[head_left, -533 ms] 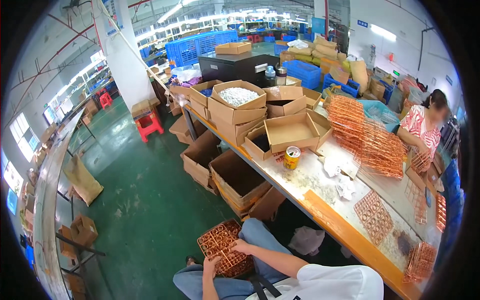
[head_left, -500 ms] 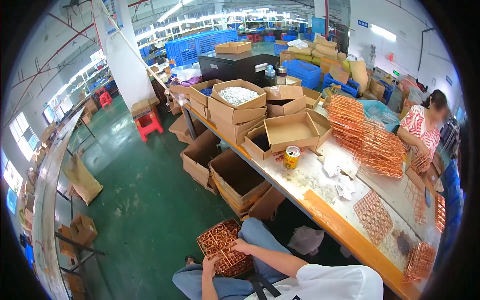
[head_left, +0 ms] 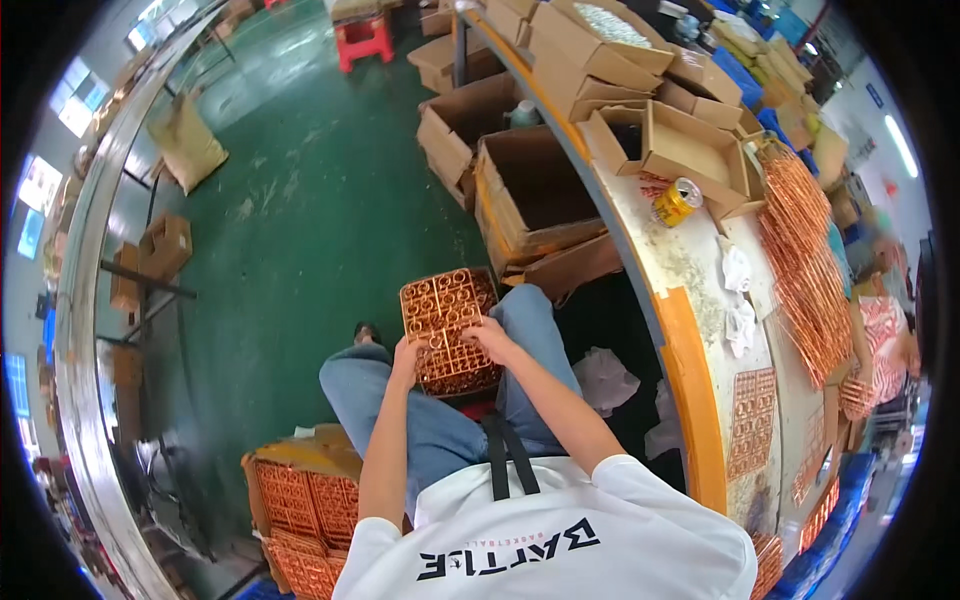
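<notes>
Between my knees is a copper-coloured ring frame (head_left: 440, 305), a flat lattice with rows of rings. My left hand (head_left: 410, 358) is closed on its near left edge. Across from it, my right hand (head_left: 487, 340) grips the right side, fingers bent over the bars. More copper-coloured pieces (head_left: 465, 382) show beneath and behind the frame; what they rest in is mostly hidden.
Left of my lap, an open carton (head_left: 262, 490) holds stacked copper-coloured frames. A workbench (head_left: 690, 400) on my right carries cartons, a yellow can (head_left: 677, 202) and heaped copper-coloured frames (head_left: 800, 270). Large open cartons (head_left: 535, 195) stand beneath it. A co-worker (head_left: 888, 345) sits beyond.
The view has tipped down and turned, bringing the carton of frames at my left into sight. Both hands are still on the ring frame.
</notes>
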Action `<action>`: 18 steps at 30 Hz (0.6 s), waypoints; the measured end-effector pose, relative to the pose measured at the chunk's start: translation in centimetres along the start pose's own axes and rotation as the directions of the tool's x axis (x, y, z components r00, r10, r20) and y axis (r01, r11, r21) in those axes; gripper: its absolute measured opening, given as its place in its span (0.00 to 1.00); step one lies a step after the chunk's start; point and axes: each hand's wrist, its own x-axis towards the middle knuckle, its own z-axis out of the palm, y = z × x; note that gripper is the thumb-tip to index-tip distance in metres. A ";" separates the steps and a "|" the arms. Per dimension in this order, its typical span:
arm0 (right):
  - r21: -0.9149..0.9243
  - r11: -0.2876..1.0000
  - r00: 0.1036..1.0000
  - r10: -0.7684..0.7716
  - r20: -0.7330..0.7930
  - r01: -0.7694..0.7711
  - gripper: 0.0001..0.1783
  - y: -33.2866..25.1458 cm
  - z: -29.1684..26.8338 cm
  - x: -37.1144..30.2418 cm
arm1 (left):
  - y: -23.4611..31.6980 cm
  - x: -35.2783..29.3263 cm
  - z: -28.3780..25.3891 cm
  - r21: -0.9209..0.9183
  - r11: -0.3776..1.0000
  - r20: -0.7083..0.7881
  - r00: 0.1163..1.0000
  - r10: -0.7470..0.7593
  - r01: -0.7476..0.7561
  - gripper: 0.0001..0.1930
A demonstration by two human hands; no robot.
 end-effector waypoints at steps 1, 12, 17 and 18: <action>0.080 0.997 1.000 0.005 0.006 -0.005 0.14 0.7 -0.1 0.6 | -0.1 0.1 0.2 -0.044 0.999 -0.019 1.000 -0.012 0.012 0.12; 0.088 0.974 0.977 -0.212 0.013 0.210 0.24 -0.5 0.0 -1.7 | -0.2 -1.4 2.7 -0.199 0.980 0.028 1.000 -0.010 0.015 0.17; 0.336 0.939 0.989 0.027 0.145 -0.075 0.09 -1.4 -0.4 -2.2 | -1.4 -0.9 -0.2 -0.173 0.974 0.057 0.989 -0.136 0.144 0.05; 0.329 0.940 0.990 0.054 0.130 -0.095 0.08 -1.7 -0.8 -2.5 | -0.9 -1.4 0.8 -0.152 0.973 0.053 0.984 -0.168 0.174 0.07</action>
